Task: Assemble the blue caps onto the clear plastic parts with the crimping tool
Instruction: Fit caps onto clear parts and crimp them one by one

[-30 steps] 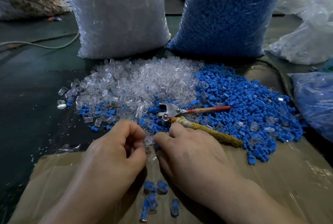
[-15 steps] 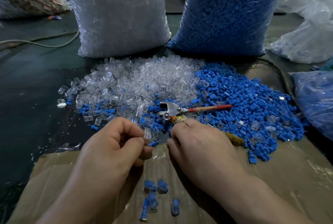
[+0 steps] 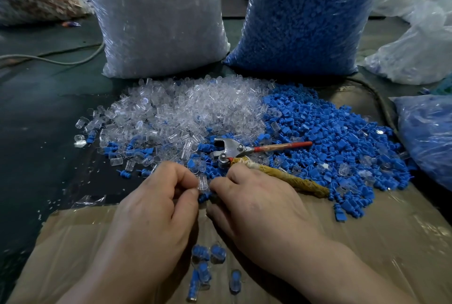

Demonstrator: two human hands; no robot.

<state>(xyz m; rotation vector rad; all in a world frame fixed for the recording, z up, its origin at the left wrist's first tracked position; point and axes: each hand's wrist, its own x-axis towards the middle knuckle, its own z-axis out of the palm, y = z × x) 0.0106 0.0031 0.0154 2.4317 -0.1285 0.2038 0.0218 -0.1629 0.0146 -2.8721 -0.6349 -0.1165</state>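
My left hand (image 3: 159, 202) pinches a clear plastic part (image 3: 202, 182) between thumb and forefinger. My right hand (image 3: 254, 203) meets it fingertip to fingertip, its fingers curled; a blue cap (image 3: 204, 197) shows just below the clear part, and who holds it is unclear. The crimping tool (image 3: 234, 150) lies untouched on the parts just beyond my right hand, with one red handle and one yellow-wrapped handle. A heap of clear parts (image 3: 186, 112) lies beyond my left hand, a heap of blue caps (image 3: 330, 137) to its right. Several assembled pieces (image 3: 208, 262) lie on the cardboard between my wrists.
A big bag of clear parts (image 3: 156, 17) and a big bag of blue caps (image 3: 305, 17) stand behind the heaps. Brown cardboard (image 3: 379, 242) covers the near surface. Another blue-filled bag (image 3: 430, 137) lies at the right edge, white bags (image 3: 415, 54) beyond it. A cable (image 3: 61, 60) runs at far left.
My right hand has moved left from the tool's yellow handle to meet my left hand. The clear part in my left fingers now sits between both hands' fingertips.
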